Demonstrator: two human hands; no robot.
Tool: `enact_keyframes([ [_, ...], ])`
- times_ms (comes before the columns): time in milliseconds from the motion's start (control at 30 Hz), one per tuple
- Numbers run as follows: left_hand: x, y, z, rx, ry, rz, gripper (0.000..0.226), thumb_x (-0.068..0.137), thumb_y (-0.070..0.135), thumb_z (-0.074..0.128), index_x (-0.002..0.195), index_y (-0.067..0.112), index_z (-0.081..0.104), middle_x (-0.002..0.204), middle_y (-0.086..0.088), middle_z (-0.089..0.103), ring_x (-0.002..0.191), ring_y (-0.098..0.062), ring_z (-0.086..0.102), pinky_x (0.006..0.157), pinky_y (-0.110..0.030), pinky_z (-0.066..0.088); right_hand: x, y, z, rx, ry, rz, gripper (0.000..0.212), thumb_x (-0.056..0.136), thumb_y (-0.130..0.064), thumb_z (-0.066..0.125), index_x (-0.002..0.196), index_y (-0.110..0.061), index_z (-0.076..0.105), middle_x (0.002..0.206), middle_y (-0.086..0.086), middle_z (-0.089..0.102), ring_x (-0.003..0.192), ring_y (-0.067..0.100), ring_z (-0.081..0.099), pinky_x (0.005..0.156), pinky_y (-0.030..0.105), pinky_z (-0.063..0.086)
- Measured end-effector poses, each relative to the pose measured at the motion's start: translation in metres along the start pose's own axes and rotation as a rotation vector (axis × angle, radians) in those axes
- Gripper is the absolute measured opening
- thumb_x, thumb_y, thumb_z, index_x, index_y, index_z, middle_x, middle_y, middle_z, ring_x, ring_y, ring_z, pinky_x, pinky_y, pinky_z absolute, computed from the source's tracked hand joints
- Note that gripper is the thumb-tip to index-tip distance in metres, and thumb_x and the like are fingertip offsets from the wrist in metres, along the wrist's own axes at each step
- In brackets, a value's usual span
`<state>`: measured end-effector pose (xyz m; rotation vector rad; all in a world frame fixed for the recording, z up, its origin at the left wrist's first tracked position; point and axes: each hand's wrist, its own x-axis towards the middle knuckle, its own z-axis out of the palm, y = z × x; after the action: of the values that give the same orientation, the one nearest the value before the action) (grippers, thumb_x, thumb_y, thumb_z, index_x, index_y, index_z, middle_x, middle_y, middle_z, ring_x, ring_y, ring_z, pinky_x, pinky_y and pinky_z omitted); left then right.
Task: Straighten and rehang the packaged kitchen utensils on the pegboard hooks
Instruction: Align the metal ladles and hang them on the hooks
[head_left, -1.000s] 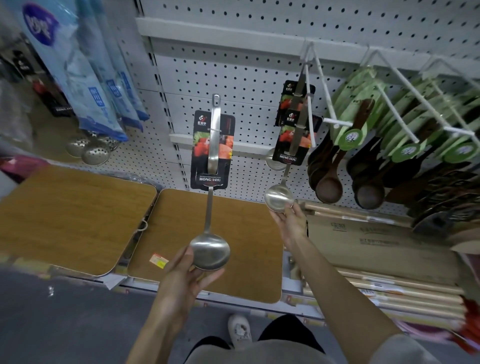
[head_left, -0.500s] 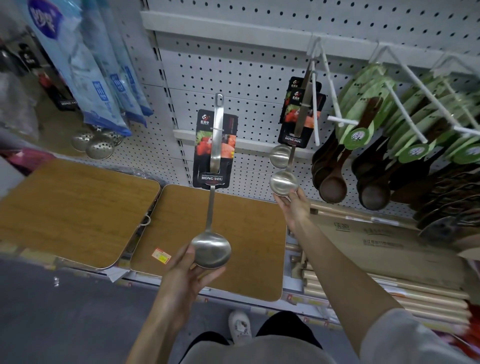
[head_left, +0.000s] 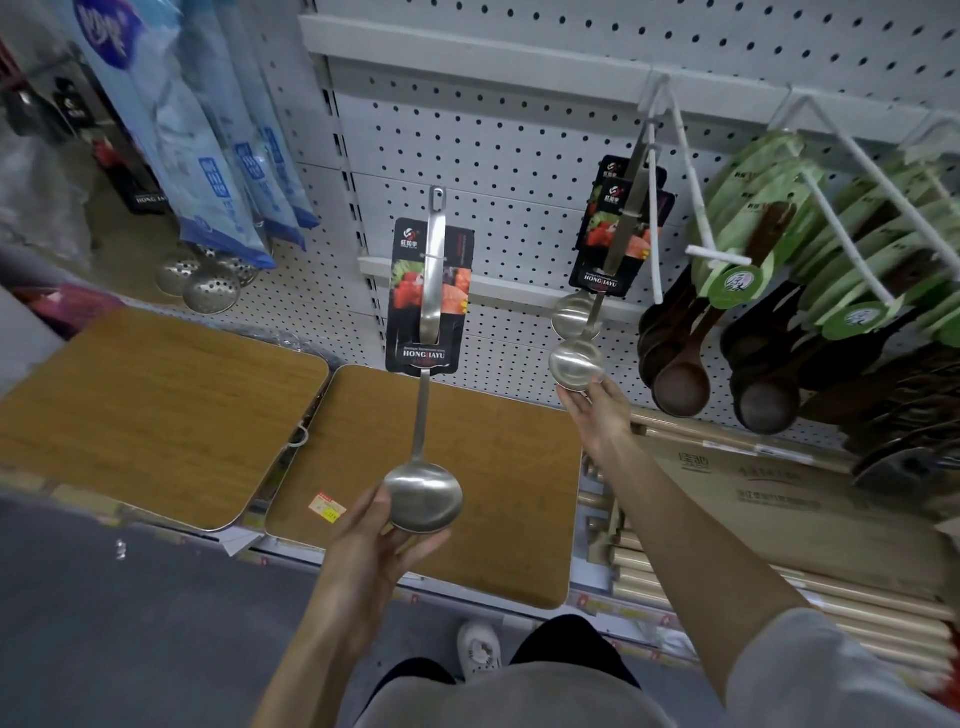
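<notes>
My left hand (head_left: 371, 553) cups the bowl of a steel ladle (head_left: 425, 374), held upright in front of the pegboard (head_left: 509, 156), its black card sleeve around the handle. My right hand (head_left: 597, 413) reaches up and touches the underside of the bowl of a second steel ladle (head_left: 576, 366). That ladle hangs from a white hook (head_left: 670, 171), with another carded ladle (head_left: 574, 317) right behind it.
Two wooden boards (head_left: 156, 410) lie on the shelf below. Dark wooden spoons with green cards (head_left: 737, 249) hang on hooks to the right. Blue packaged items (head_left: 208, 156) and perforated skimmers (head_left: 210, 291) hang left. Cardboard boxes (head_left: 779, 499) and rolling pins sit at lower right.
My right hand has lifted the hanging ladle's bowl a little higher toward the pegboard. My left hand and its ladle have stayed nearly still.
</notes>
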<state>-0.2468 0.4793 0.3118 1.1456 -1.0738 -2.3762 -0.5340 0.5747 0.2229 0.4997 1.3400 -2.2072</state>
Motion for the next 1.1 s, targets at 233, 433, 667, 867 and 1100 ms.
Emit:
enact_keyframes([
  [233, 0.001, 0.000, -0.003, 0.014, 0.001, -0.001, 0.029, 0.100, 0.018, 0.039, 0.114, 0.003, 0.060, 0.109, -0.014, 0.070, 0.101, -0.031, 0.067, 0.081, -0.040, 0.058, 0.006, -0.002, 0.003, 0.063, 0.018, 0.076, 0.007, 0.097, -0.002, 0.049, 0.098, -0.006, 0.054, 0.130, 0.023, 0.054, 0.105, 0.036, 0.061, 0.085, 0.043, 0.055],
  [433, 0.003, 0.001, -0.005, 0.003, 0.001, -0.016, 0.028, 0.101, 0.018, 0.040, 0.115, 0.004, 0.060, 0.108, -0.014, 0.070, 0.102, -0.032, 0.067, 0.083, -0.041, 0.056, 0.006, 0.000, 0.006, 0.104, -0.002, 0.086, 0.012, 0.096, -0.004, 0.052, 0.107, -0.005, 0.054, 0.128, 0.023, 0.057, 0.101, 0.034, 0.063, 0.072, 0.039, 0.057],
  [667, 0.005, -0.001, -0.008, 0.022, -0.040, -0.035, 0.031, 0.101, 0.020, 0.039, 0.118, 0.006, 0.060, 0.111, -0.013, 0.070, 0.102, -0.027, 0.068, 0.077, -0.035, 0.059, 0.004, -0.001, 0.005, 0.054, -0.062, 0.075, 0.029, 0.098, -0.012, 0.052, 0.125, -0.005, 0.048, 0.130, 0.023, 0.054, 0.108, 0.031, 0.060, 0.083, 0.038, 0.055],
  [867, 0.005, -0.003, -0.009, 0.042, -0.050, -0.061, 0.030, 0.101, 0.020, 0.039, 0.120, 0.008, 0.058, 0.107, -0.010, 0.072, 0.096, -0.025, 0.070, 0.078, -0.036, 0.059, -0.007, -0.004, 0.000, 0.015, -0.095, 0.102, 0.053, 0.100, -0.021, 0.048, 0.146, 0.000, 0.028, 0.138, 0.026, 0.045, 0.124, 0.034, 0.051, 0.099, 0.039, 0.048],
  [1100, 0.004, -0.013, -0.011, 0.064, -0.065, -0.131, 0.035, 0.101, 0.025, 0.039, 0.132, 0.013, 0.050, 0.115, -0.009, 0.069, 0.095, -0.026, 0.070, 0.105, -0.051, 0.039, -0.070, 0.000, 0.000, -0.233, -0.340, 0.109, 0.053, 0.097, -0.035, 0.048, 0.140, -0.006, 0.039, 0.137, 0.017, 0.052, 0.117, 0.026, 0.058, 0.095, 0.034, 0.050],
])
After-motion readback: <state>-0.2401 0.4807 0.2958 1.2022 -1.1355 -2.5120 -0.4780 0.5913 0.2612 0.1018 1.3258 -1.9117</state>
